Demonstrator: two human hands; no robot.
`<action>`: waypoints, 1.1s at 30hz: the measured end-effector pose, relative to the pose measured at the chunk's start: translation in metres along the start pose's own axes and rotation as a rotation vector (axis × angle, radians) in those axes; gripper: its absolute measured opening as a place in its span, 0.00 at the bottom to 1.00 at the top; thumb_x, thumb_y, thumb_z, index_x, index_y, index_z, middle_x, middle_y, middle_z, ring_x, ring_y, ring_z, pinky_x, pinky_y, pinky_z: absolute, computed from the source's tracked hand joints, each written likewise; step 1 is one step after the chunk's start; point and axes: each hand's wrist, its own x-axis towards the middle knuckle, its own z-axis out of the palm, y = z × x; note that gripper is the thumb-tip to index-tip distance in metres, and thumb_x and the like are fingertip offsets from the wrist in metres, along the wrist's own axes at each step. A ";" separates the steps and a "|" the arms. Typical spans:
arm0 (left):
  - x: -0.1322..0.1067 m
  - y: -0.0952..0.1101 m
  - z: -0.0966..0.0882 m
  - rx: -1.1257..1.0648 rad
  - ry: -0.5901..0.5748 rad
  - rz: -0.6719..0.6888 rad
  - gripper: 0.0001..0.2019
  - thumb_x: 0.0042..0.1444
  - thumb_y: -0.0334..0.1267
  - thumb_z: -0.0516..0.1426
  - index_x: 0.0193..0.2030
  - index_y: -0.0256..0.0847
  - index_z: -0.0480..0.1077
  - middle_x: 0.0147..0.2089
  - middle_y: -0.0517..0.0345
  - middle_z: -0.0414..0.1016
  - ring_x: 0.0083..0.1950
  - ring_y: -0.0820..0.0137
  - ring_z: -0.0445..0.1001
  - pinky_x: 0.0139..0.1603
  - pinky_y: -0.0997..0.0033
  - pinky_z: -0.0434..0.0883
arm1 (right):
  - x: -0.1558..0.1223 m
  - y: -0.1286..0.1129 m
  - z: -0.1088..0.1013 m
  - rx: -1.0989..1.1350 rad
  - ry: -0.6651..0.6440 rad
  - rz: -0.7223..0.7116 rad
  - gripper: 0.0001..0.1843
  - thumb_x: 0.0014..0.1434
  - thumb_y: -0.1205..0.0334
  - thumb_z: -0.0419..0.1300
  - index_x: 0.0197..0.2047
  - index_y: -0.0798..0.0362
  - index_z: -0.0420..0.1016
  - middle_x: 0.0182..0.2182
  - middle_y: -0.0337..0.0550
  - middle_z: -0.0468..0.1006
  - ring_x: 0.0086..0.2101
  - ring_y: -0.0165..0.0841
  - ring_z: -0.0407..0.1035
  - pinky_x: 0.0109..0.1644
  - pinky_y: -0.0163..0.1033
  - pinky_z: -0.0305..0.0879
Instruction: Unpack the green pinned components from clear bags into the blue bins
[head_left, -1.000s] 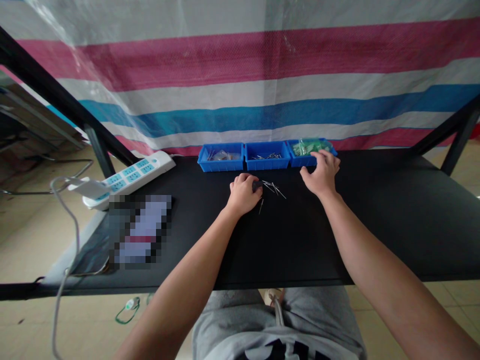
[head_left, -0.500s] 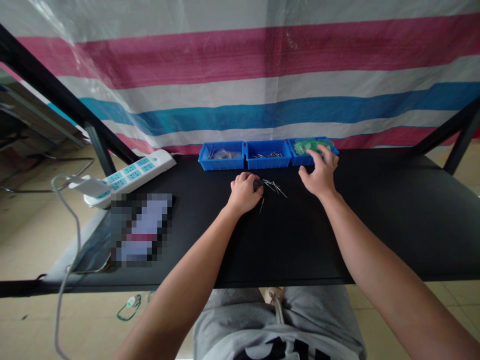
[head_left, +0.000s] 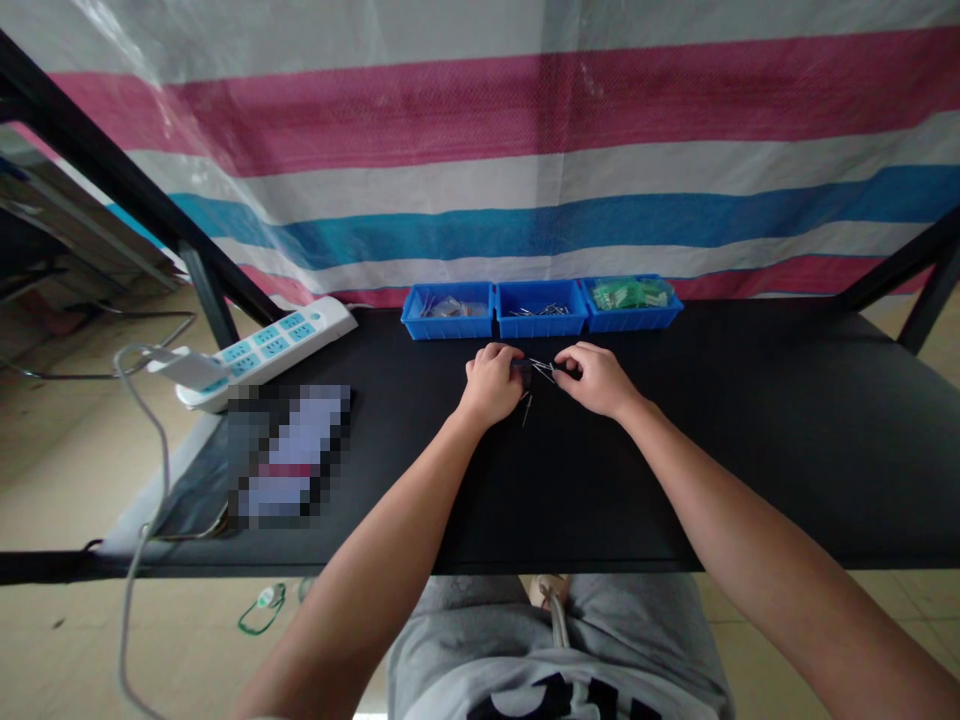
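Observation:
On the black table, my left hand (head_left: pixel 493 384) is curled with its fingers around a small dark object (head_left: pixel 523 370), mostly hidden by the hand. Several thin silvery metal pins (head_left: pixel 541 369), perhaps rivets, lie between my two hands. My right hand (head_left: pixel 596 379) has its thumb and fingers pinched together at the right end of these pins; whether one is in the pinch is too small to tell. A single loose pin (head_left: pixel 527 410) lies just below my left fingers.
Behind my hands stand three blue bins in a row: small bagged parts in the left bin (head_left: pixel 448 328), metal pins in the middle bin (head_left: pixel 541 326), green items in the right bin (head_left: pixel 634 319). A power strip (head_left: pixel 319 330) and a blurred-out flat object (head_left: pixel 296 450) lie leftward.
My right hand has come from the right bin down and left to the pins, its spread fingers now pinched. My left hand stays nearly in place.

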 end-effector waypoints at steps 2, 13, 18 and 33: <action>0.000 -0.001 0.001 0.010 -0.002 0.014 0.14 0.57 0.30 0.50 0.48 0.43 0.71 0.55 0.49 0.72 0.58 0.56 0.68 0.58 0.48 0.64 | 0.000 0.001 0.001 -0.028 -0.021 0.012 0.08 0.54 0.61 0.62 0.36 0.55 0.76 0.31 0.45 0.74 0.31 0.35 0.68 0.36 0.39 0.64; 0.006 -0.012 0.010 -0.172 0.073 0.079 0.24 0.53 0.21 0.47 0.57 0.33 0.64 0.54 0.43 0.72 0.55 0.66 0.73 0.58 0.64 0.70 | 0.001 0.003 0.002 -0.082 -0.084 0.036 0.06 0.56 0.63 0.59 0.29 0.52 0.76 0.28 0.42 0.73 0.30 0.33 0.68 0.36 0.38 0.61; 0.005 -0.008 0.007 -0.168 0.073 0.085 0.22 0.53 0.22 0.48 0.55 0.35 0.66 0.54 0.44 0.72 0.55 0.65 0.73 0.59 0.62 0.70 | 0.001 0.004 0.003 -0.098 -0.091 0.037 0.07 0.58 0.62 0.58 0.29 0.53 0.75 0.29 0.43 0.74 0.30 0.34 0.68 0.35 0.38 0.59; -0.002 0.002 -0.002 -0.154 0.070 0.292 0.14 0.60 0.39 0.54 0.51 0.38 0.71 0.51 0.50 0.75 0.53 0.64 0.73 0.56 0.64 0.68 | -0.003 -0.021 -0.003 0.472 0.150 0.066 0.15 0.61 0.48 0.57 0.33 0.52 0.70 0.26 0.40 0.73 0.28 0.31 0.67 0.33 0.38 0.62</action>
